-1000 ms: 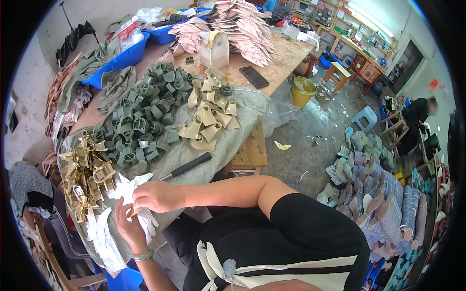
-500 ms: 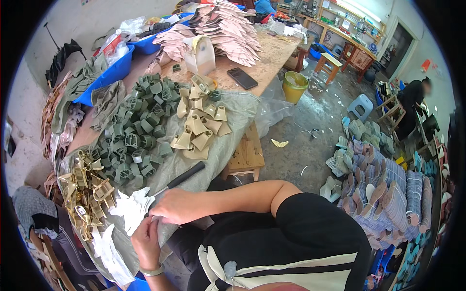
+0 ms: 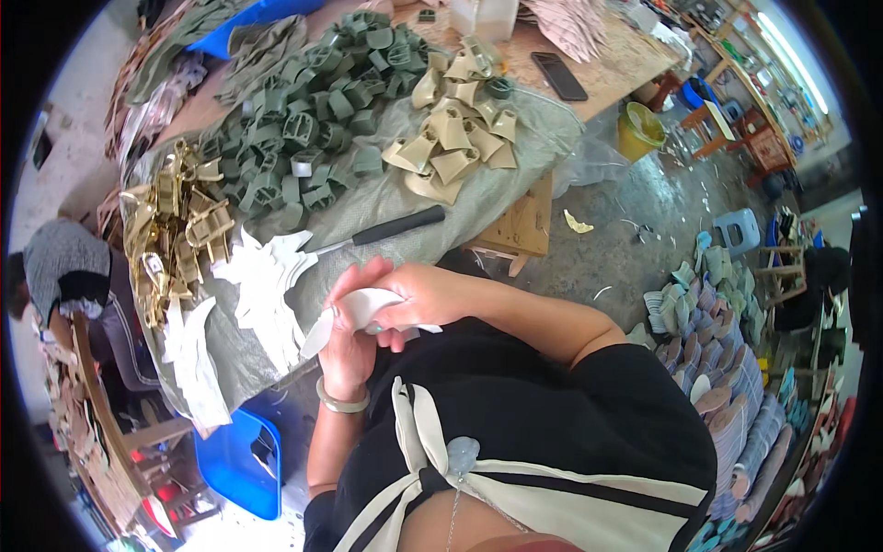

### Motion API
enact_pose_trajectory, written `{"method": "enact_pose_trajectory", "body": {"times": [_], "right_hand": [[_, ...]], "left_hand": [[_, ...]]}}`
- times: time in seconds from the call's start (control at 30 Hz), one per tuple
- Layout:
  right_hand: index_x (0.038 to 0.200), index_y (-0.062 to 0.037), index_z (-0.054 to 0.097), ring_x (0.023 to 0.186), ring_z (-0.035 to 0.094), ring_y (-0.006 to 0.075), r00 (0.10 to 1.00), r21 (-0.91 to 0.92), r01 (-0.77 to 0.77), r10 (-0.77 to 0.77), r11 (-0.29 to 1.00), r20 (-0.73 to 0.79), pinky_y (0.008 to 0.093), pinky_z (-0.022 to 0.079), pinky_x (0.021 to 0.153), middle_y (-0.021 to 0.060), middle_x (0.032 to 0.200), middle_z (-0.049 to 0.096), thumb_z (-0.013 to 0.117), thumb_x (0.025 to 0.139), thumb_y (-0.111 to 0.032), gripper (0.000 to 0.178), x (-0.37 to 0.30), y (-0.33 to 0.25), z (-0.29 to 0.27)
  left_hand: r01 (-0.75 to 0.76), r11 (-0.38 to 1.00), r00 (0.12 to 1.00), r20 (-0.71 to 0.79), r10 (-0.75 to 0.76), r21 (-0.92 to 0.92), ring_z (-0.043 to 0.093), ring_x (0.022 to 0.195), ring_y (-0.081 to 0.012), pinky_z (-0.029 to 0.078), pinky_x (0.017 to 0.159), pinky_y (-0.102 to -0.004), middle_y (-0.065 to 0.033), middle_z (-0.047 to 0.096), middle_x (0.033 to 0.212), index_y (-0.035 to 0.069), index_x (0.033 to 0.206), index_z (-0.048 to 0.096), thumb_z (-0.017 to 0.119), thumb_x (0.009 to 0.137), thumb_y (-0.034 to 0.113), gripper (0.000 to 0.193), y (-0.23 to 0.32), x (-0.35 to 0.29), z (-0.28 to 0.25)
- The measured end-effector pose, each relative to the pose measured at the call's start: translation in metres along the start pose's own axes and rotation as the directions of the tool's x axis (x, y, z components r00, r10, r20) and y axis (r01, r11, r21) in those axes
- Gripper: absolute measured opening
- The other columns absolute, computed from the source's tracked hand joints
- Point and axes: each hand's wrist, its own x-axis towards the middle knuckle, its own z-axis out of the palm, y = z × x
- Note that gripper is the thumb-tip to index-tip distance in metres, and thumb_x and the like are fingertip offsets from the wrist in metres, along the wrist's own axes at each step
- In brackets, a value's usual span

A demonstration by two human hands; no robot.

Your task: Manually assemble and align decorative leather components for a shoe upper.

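Note:
In front of my chest, both hands meet around a thin white curved piece, which looks like sheet material. My left hand, with a bangle at the wrist, holds it from the near left side. My right hand grips it from the right, its fingers curled over the edge. Just left of my hands lie similar white pieces in a fanned stack, with more white strips near the table edge. Beyond my hands rests a tool with a black handle and a thin metal shaft.
Gold shoe heels, dark green heels and beige heels are heaped on a grey-green sheet. Farther back lies a phone. A blue bin stands below the table, a yellow bucket on the floor.
My hands have moved right and toward my body, away from the white stack, with a white piece now plainly between them. The view has tilted down, showing the blue bin.

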Motion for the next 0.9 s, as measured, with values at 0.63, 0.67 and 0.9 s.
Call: {"method": "enact_pose_trajectory", "body": {"times": [0.63, 0.67, 0.9], "right_hand": [[0.128, -0.0143, 0.049, 0.108, 0.054, 0.0300, 0.931, -0.997, 0.077, -0.356, -0.022, 0.080, 0.0402, 0.044, 0.089, 0.0093, 0.133, 0.047, 0.070, 0.070, -0.015, 0.062, 0.021, -0.019, -0.177], [0.128, -0.0143, 0.049, 0.108, 0.054, 0.0300, 0.929, -0.997, 0.065, -0.361, -0.035, 0.073, 0.0402, 0.044, 0.089, 0.0093, 0.133, 0.047, 0.070, 0.070, -0.015, 0.062, 0.019, -0.022, -0.182], [0.125, -0.0119, 0.050, 0.111, 0.052, 0.0301, 0.956, -0.949, 0.066, -0.291, 0.309, -0.028, 0.0389, 0.043, 0.093, 0.0072, 0.131, 0.048, 0.069, 0.069, -0.012, 0.059, 0.018, -0.032, -0.184]], "left_hand": [[0.258, 0.817, 0.942, -0.053, -0.331, -0.515, 0.050, 0.117, -0.0304, 0.041, 0.100, -0.0379, -0.0204, 0.050, 0.126, -0.003, 0.131, 0.037, 0.045, 0.094, 0.017, 0.043, -0.014, -0.017, 0.002], [0.274, 0.827, 0.940, -0.044, -0.337, -0.491, 0.051, 0.116, -0.0306, 0.041, 0.099, -0.0380, -0.0206, 0.051, 0.124, -0.003, 0.130, 0.038, 0.044, 0.095, 0.020, 0.042, -0.013, -0.017, 0.001], [0.284, 0.833, 0.938, -0.042, -0.343, -0.474, 0.049, 0.117, -0.0332, 0.040, 0.100, -0.0401, -0.0220, 0.051, 0.124, -0.004, 0.128, 0.040, 0.043, 0.095, 0.025, 0.044, -0.016, -0.019, 0.004]]}}
